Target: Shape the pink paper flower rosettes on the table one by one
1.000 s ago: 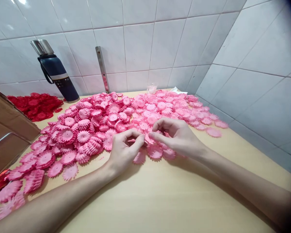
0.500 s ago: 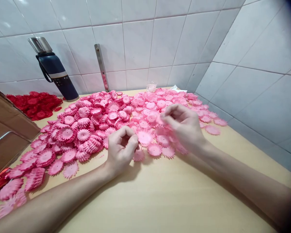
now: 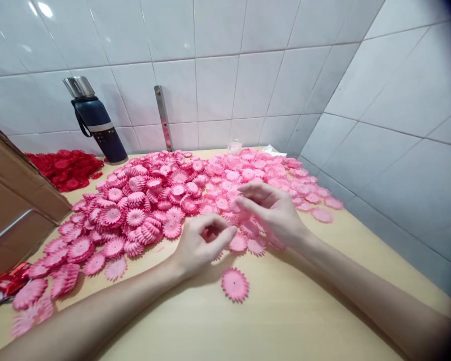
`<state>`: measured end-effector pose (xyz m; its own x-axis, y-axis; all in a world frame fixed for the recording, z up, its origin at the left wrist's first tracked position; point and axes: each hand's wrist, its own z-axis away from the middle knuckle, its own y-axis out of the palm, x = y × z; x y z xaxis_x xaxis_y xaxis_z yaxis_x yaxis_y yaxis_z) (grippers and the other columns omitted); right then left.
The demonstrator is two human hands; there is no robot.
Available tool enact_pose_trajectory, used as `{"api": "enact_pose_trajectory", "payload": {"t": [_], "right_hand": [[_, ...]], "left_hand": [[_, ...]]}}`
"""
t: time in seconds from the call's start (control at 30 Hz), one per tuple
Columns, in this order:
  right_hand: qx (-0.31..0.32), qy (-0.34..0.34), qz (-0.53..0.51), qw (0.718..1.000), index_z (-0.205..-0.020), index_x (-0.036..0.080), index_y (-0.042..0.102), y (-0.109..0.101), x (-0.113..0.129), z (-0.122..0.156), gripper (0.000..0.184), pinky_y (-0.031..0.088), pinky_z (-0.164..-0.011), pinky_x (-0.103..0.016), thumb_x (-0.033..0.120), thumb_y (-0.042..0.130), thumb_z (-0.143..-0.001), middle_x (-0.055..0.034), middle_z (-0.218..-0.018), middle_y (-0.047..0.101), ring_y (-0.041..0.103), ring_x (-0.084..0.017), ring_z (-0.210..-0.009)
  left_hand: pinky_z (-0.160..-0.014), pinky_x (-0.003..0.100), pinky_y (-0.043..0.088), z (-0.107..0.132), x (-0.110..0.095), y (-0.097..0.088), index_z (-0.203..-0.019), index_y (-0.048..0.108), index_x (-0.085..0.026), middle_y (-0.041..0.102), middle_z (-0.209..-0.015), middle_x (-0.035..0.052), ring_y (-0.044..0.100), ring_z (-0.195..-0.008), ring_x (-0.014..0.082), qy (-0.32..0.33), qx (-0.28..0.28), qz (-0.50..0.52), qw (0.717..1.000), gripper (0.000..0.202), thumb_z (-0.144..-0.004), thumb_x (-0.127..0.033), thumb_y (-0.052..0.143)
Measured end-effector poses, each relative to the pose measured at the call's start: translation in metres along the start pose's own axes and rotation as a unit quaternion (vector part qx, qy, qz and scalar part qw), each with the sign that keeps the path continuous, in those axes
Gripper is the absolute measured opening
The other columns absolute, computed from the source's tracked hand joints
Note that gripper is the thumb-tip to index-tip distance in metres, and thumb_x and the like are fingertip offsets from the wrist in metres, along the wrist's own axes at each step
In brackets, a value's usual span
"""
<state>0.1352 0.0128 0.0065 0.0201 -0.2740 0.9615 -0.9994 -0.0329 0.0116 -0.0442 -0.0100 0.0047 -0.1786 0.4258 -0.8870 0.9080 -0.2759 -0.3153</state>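
My left hand (image 3: 205, 240) is curled just above the table, with the thumb close to the index finger. Pink shows inside the curl, but I cannot make out whether it is a held piece or the pile behind. My right hand (image 3: 272, 208) hovers over the pale pieces, fingers stretched and thumb apart, with pale pink by the tips. A loose pink scalloped flower disc (image 3: 235, 285) with a small centre hole lies flat below my left hand. Deeper pink stacked flower discs (image 3: 135, 217) are heaped to the left; paler flower discs (image 3: 281, 175) spread to the right.
A dark blue thermos (image 3: 99, 125) stands at the back left beside a heap of red discs (image 3: 65, 168). A cardboard box (image 3: 18, 200) and a red wrapper (image 3: 7, 281) are at the left edge. A small clear cup (image 3: 234, 147) stands by the tiled wall.
A pink flower disc now lies on the bare table below my left hand. My two hands have come closer together, and the right hand's fingers have straightened. The view has tilted up slightly.
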Motion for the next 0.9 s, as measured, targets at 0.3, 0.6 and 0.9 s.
{"api": "enact_pose_trajectory", "payload": {"t": [0.3, 0.6, 0.9], "right_hand": [[0.083, 0.065, 0.013, 0.994, -0.092, 0.019, 0.065, 0.009, 0.004, 0.009, 0.031, 0.057, -0.067, -0.032, 0.032, 0.078, -0.067, -0.0052, -0.077, 0.073, 0.071, -0.022, -0.075], [0.131, 0.051, -0.003, 0.990, -0.097, 0.021, 0.066, -0.001, 0.006, 0.005, 0.027, 0.057, -0.073, -0.030, 0.026, 0.076, -0.072, -0.0041, -0.089, 0.071, 0.068, -0.018, -0.083], [0.130, 0.067, -0.024, 0.989, -0.096, 0.021, 0.066, 0.000, 0.007, 0.006, 0.026, 0.058, -0.081, -0.032, 0.023, 0.076, -0.072, -0.0040, -0.092, 0.071, 0.069, -0.019, -0.089]], "left_hand": [[-0.070, 0.023, 0.049, -0.008, 0.014, -0.001, -0.097, 0.048, -0.019, 0.057, -0.080, -0.0020, 0.057, -0.077, 0.0111, -0.103, -0.067, 0.188, 0.974, 0.046, -0.063, -0.020, 0.080], [-0.061, 0.021, 0.047, -0.008, 0.012, 0.000, -0.094, 0.056, -0.014, 0.056, -0.065, -0.0020, 0.056, -0.063, 0.0097, -0.136, -0.061, 0.189, 0.971, 0.026, -0.076, -0.027, 0.070], [-0.076, 0.025, 0.050, -0.010, 0.015, -0.005, -0.096, 0.063, -0.016, 0.063, -0.097, 0.0052, 0.060, -0.086, 0.0146, -0.085, -0.067, 0.183, 0.977, 0.032, -0.067, -0.021, 0.077]]}}
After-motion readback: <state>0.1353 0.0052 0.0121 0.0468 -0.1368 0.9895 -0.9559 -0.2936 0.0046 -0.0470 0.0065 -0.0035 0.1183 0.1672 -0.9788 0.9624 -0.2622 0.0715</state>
